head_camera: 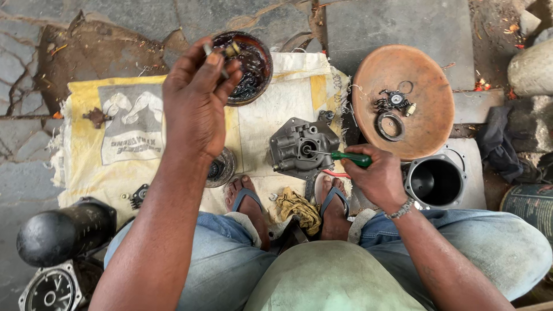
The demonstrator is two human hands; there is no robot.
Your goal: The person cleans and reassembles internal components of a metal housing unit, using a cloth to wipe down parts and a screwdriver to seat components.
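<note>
My left hand is raised over the sack, pinching a small metal part between fingertips, just in front of a dark bowl of black oily liquid. My right hand grips a green-handled screwdriver whose tip points into a bore of the grey cast metal housing lying on the sack. My feet in sandals rest just below the housing, with a yellow rag between them.
A printed yellow-white sack covers the stone floor. A rusty round pan at right holds rings and small parts. A black cylindrical cup sits below it. A round gear part, a black canister and a gauge lie at left.
</note>
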